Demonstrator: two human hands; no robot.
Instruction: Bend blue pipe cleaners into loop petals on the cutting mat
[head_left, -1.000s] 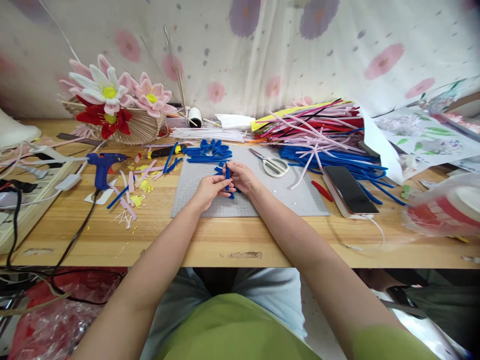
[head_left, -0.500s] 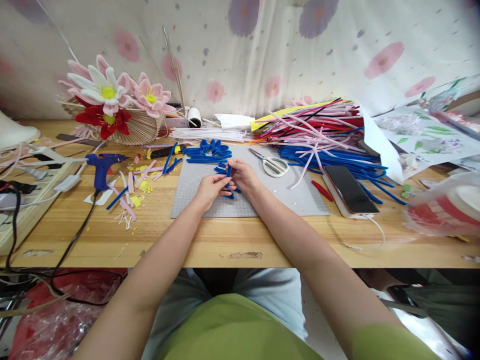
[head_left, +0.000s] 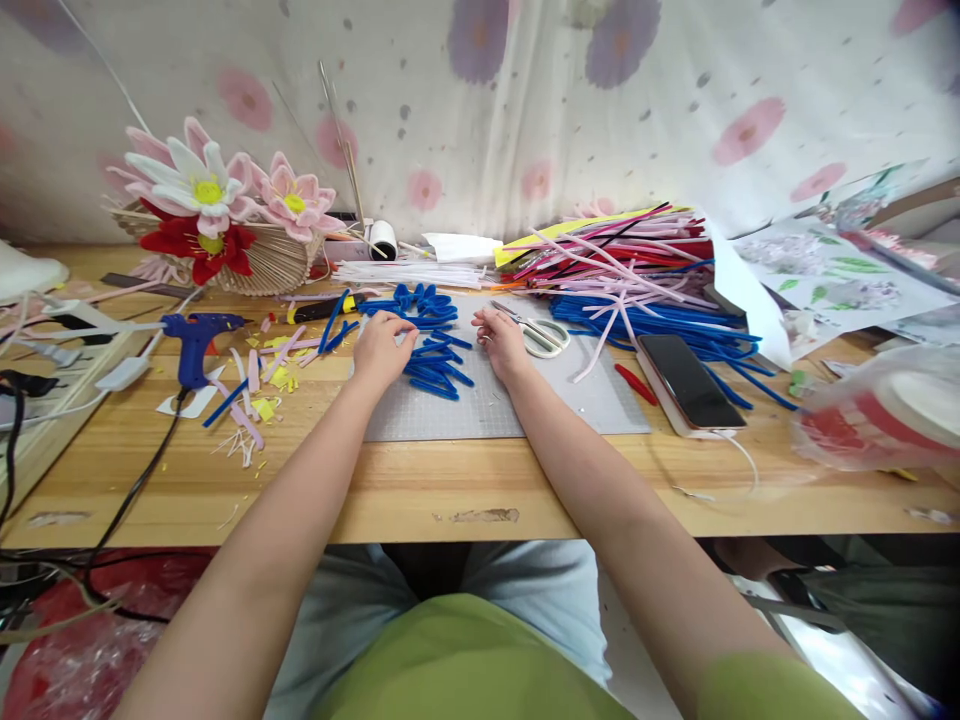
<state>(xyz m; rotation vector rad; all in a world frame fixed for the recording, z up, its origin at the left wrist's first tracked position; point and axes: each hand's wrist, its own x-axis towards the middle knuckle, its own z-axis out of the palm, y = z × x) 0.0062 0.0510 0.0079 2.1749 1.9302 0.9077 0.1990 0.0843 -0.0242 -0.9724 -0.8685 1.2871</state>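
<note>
Short blue pipe cleaner pieces (head_left: 439, 368) lie in a loose pile on the grey cutting mat (head_left: 487, 410). My left hand (head_left: 384, 348) is at the left edge of this pile, fingers loosely bent and apart, with nothing visible in them. To the right of the pile, my right hand (head_left: 499, 338) hovers over the mat with its fingers slightly curled and apart, and no object shows in it. White-handled scissors (head_left: 546, 338) lie just beside it, their blades partly behind the fingers. Looped blue pieces (head_left: 424, 300) rest at the back of the mat.
A blue glue gun (head_left: 193, 345), pink and yellow scraps, and a yellow-black cutter (head_left: 319, 308) are on the left. Fuzzy flowers (head_left: 210, 190) stand behind. Blue stems (head_left: 660, 325), a phone (head_left: 690, 382), a red piece (head_left: 635, 384) and a plastic-wrapped tub (head_left: 885, 405) occupy the right.
My hands have parted, the left moving left and the right slightly right. The blue piece they held between them is let go, and the pile on the mat is now uncovered.
</note>
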